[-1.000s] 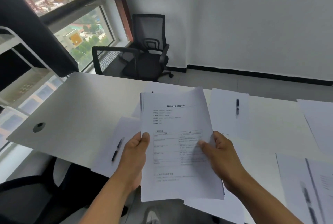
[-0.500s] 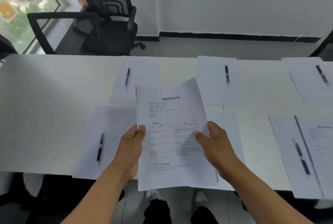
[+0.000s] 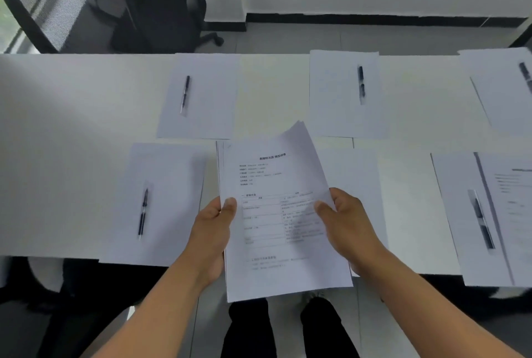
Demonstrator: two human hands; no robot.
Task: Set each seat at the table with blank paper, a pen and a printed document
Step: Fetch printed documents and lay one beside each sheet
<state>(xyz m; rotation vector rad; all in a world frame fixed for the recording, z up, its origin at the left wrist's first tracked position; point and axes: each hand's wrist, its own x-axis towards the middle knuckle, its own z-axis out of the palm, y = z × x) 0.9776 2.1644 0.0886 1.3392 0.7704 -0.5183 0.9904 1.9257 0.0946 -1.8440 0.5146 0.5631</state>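
I hold a stack of printed documents (image 3: 276, 185) above the near edge of the white table (image 3: 72, 127). My left hand (image 3: 213, 231) grips its left edge, thumb on top. My right hand (image 3: 345, 225) grips its right edge, thumb pressing the top sheet. Blank sheets lie at the seats: near left (image 3: 172, 173) with a pen (image 3: 143, 212), far left (image 3: 207, 93) with a pen (image 3: 185, 93), far middle (image 3: 336, 93) with a pen (image 3: 361, 84). A blank sheet (image 3: 357, 179) lies partly hidden under the stack. The near right seat has paper, a pen (image 3: 482, 218) and a printed document (image 3: 512, 199).
Black office chairs (image 3: 161, 6) stand beyond the table's far left side. Another sheet with a pen (image 3: 525, 72) lies at the far right. My legs (image 3: 288, 329) show below the table's near edge, and a dark chair sits under the table at the left.
The view has tilted down and shifted right along the table. The stack stays gripped in both hands, and the table's sheets and pens have not moved.
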